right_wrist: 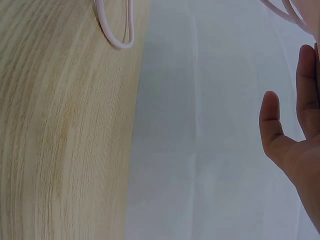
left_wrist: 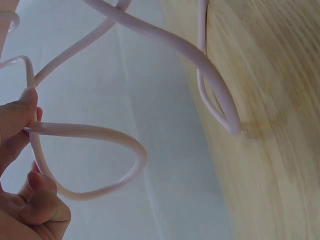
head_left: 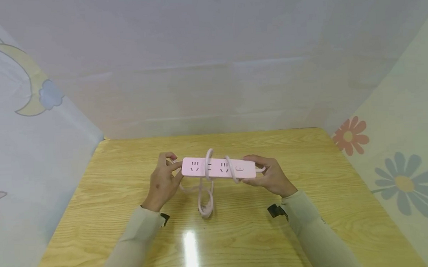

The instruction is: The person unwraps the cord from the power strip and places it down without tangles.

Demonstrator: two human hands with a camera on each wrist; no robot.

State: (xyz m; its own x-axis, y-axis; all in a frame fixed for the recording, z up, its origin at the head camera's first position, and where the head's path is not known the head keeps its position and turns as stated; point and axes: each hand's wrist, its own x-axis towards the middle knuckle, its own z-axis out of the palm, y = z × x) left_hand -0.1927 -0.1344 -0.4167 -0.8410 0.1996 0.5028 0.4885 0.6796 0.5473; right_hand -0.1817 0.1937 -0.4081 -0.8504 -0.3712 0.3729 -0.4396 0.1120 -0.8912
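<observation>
A pink power strip point(head_left: 218, 165), sockets and switch facing up, is held lengthwise between the two hands above the table. Its pale pink cord point(left_wrist: 170, 40) wraps over the body in two places and hangs below in loops. At the strip's left end, my left hand point(head_left: 161, 186) pinches the cord between thumb and finger, and a loop stands out from the grip. My right hand point(head_left: 275, 179) grips the right end, thumb on the near side and fingers on the far side. In the right wrist view, part of that hand is cut off by the frame.
Underneath is a wooden table point(head_left: 239, 238) with a bright reflection near its front. A pale sheet point(head_left: 212, 90) rises behind it, and printed side sheets stand left and right. The cord's lower loop point(head_left: 210, 200) hangs nearer the front, its end hard to make out.
</observation>
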